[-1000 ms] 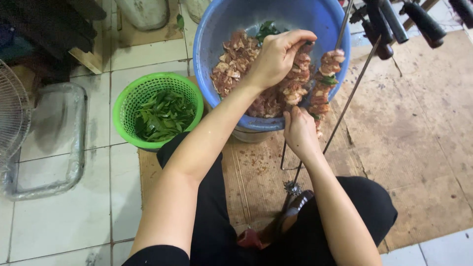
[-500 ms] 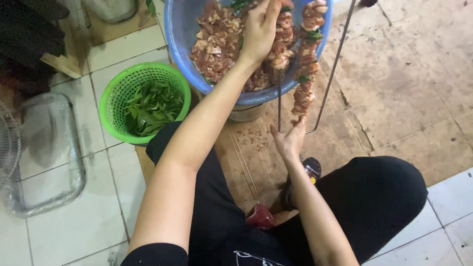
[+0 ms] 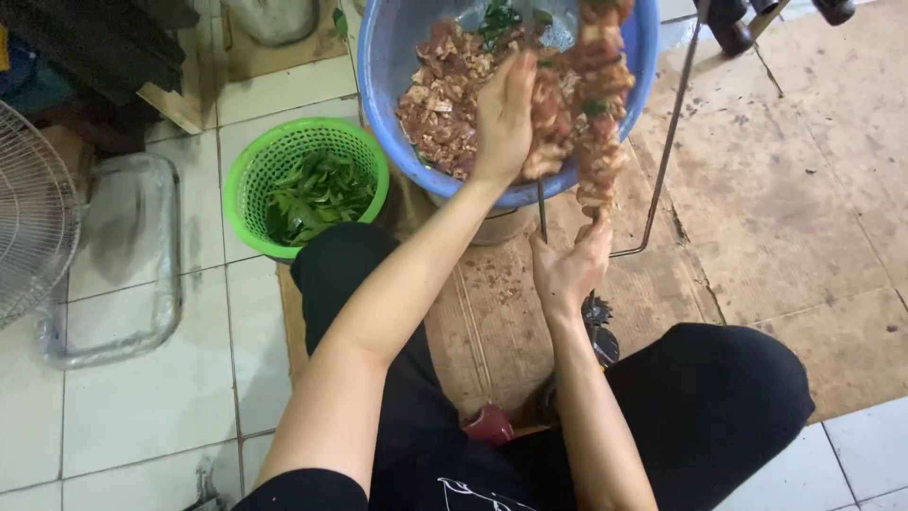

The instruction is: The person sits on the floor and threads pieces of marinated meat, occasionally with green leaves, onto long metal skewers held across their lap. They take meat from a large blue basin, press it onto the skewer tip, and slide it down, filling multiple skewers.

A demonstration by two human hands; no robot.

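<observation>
Pinched near its lower end by right hand [image 3: 567, 270], meat skewer [image 3: 601, 114] stands upright, long axis vertical; left hand [image 3: 506, 118], fingers together, presses meat over blue basin [image 3: 397, 142].

The floor [image 3: 132, 416] is pale square tile with dark grout, worn and smudged. Flattened brown cardboard [image 3: 785, 180] covers its right part. A white wire fan guard [image 3: 33, 213] stands at the left edge, dark furniture [image 3: 104, 47] behind it.

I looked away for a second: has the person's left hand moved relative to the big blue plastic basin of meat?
Yes. The left hand has dropped from over the far side of the blue plastic basin towards its near rim, resting on the raw meat.
</observation>
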